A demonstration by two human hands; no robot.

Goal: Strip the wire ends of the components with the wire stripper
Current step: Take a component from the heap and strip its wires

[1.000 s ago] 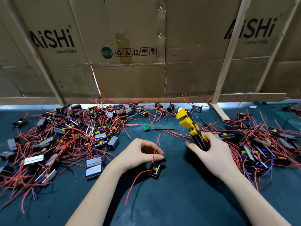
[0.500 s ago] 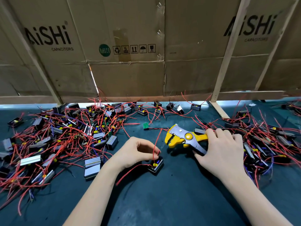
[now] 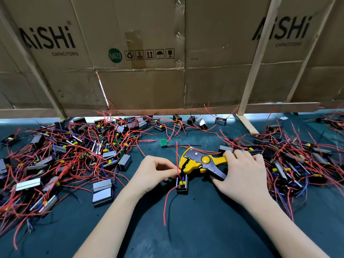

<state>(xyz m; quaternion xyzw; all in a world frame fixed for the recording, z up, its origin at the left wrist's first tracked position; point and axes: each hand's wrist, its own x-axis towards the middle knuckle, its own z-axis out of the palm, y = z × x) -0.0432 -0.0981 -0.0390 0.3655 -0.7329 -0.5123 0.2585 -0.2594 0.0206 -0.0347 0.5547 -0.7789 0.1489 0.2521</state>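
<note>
One wire stripper (image 3: 202, 162), gripped by my right hand (image 3: 242, 172). One component (image 3: 182, 184) below its head; my left hand (image 3: 154, 170) pinches its red wire (image 3: 178, 164). Two heaps flank, uncountable.

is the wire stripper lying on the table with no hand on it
No, the right hand grips the wire stripper by its handles.

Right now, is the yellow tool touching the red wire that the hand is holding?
Touching. The head view shows the red wire running up from the left hand into the wire stripper mouth, no gap visible.
</note>
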